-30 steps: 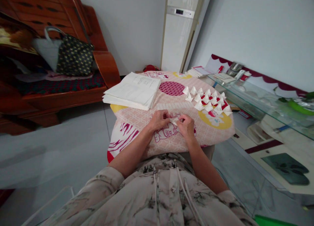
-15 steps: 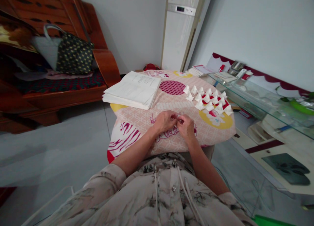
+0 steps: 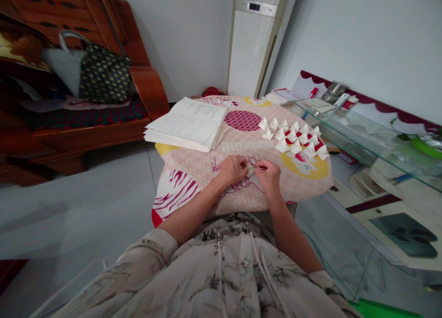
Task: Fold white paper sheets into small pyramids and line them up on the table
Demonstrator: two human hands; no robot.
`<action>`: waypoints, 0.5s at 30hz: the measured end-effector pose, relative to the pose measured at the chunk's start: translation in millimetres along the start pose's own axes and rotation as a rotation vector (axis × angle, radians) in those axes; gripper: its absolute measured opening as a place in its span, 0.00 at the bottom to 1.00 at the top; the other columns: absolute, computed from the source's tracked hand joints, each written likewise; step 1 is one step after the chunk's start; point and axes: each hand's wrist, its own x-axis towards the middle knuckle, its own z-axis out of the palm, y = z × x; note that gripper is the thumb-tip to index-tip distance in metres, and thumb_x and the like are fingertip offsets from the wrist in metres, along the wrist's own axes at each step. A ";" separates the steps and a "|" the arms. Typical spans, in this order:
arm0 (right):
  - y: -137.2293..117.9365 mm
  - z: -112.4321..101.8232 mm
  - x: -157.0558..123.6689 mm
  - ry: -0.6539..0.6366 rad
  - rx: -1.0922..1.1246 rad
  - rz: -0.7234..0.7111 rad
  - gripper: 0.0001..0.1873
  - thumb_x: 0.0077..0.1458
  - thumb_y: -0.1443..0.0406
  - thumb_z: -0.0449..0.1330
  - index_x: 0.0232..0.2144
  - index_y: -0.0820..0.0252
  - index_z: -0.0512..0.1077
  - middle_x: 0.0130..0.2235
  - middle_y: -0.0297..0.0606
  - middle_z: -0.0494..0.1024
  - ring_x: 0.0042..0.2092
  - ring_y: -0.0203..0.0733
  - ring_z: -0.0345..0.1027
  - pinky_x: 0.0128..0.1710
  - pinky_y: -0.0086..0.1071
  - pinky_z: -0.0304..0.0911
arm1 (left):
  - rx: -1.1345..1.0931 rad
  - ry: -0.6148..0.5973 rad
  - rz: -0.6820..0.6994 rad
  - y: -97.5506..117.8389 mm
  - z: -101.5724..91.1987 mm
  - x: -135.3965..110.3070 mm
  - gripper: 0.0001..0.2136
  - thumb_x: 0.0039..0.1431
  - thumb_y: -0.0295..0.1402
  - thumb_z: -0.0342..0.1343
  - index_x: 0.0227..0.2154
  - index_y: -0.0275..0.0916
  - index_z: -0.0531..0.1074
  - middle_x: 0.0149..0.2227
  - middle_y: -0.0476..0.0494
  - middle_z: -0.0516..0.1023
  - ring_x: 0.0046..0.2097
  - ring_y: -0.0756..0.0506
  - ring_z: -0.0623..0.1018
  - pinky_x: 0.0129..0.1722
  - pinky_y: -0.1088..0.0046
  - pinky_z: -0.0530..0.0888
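Between my two hands is a small folded piece of white paper (image 3: 250, 170), partly hidden by fingers. My left hand (image 3: 234, 170) is closed, pinching the paper from its left side. Close by on the right, my right hand (image 3: 268, 173) has thumb and forefinger pinched at the paper's other edge. Both hands are low over the patterned tablecloth (image 3: 193, 164). Several folded white paper pyramids (image 3: 295, 147) stand in rows at the right of the table. A stack of printed white paper sheets (image 3: 188, 122) lies at the left, beyond my left hand.
A glass-topped cabinet (image 3: 366, 143) adjoins the table on the right, with cups and small items on it. More papers (image 3: 281, 96) lie at the table's far right corner. On the left stands a wooden sofa (image 3: 148, 90) with a dark patterned bag (image 3: 103, 74).
My right hand has moved slightly to the right, away from my left hand, and more of the small white paper shows between them. The pyramids and the stack stay put.
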 end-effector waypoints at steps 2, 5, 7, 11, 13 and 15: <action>3.3 -3.0 2.3 -0.019 0.096 0.097 0.05 0.41 0.68 0.59 0.21 0.59 0.76 0.23 0.33 0.77 0.28 0.41 0.69 0.32 0.33 0.63 | -0.002 -0.001 -0.004 0.3 -0.4 0.2 0.08 0.51 0.26 0.55 0.29 0.35 0.79 0.30 0.41 0.81 0.33 0.44 0.76 0.34 0.71 0.69; 7.2 -6.4 5.5 -0.038 0.232 0.258 0.06 0.38 0.66 0.61 0.22 0.60 0.77 0.20 0.31 0.75 0.25 0.40 0.67 0.27 0.31 0.61 | -0.009 -0.001 0.002 0.6 -0.5 0.3 0.08 0.50 0.26 0.55 0.29 0.35 0.79 0.29 0.42 0.80 0.32 0.45 0.76 0.34 0.71 0.68; 8.8 -8.3 6.7 -0.039 0.315 0.344 0.08 0.35 0.65 0.61 0.23 0.60 0.78 0.19 0.31 0.74 0.23 0.39 0.65 0.24 0.30 0.58 | -0.020 -0.004 0.004 0.4 -0.2 0.2 0.08 0.50 0.26 0.55 0.29 0.36 0.79 0.28 0.43 0.80 0.31 0.46 0.75 0.33 0.71 0.68; 9.1 -9.9 8.6 -0.044 0.399 0.403 0.10 0.33 0.66 0.60 0.23 0.61 0.79 0.18 0.32 0.74 0.21 0.37 0.63 0.21 0.28 0.55 | -0.040 0.003 0.003 -0.7 0.1 -0.1 0.07 0.49 0.26 0.55 0.28 0.36 0.79 0.27 0.44 0.79 0.30 0.46 0.74 0.33 0.72 0.67; 7.0 -8.9 10.1 -0.037 0.401 0.410 0.10 0.33 0.66 0.58 0.22 0.61 0.78 0.18 0.33 0.74 0.21 0.38 0.64 0.21 0.28 0.56 | -0.050 0.001 0.003 -1.0 -0.1 -0.2 0.07 0.49 0.26 0.55 0.27 0.36 0.78 0.27 0.44 0.78 0.30 0.46 0.74 0.33 0.71 0.67; 3.6 -7.2 11.5 -0.032 0.397 0.427 0.10 0.33 0.66 0.57 0.20 0.61 0.77 0.17 0.32 0.74 0.21 0.38 0.65 0.21 0.29 0.57 | -0.054 -0.005 0.002 -0.6 -0.5 -0.2 0.07 0.49 0.26 0.55 0.27 0.36 0.78 0.27 0.44 0.78 0.30 0.46 0.74 0.33 0.71 0.67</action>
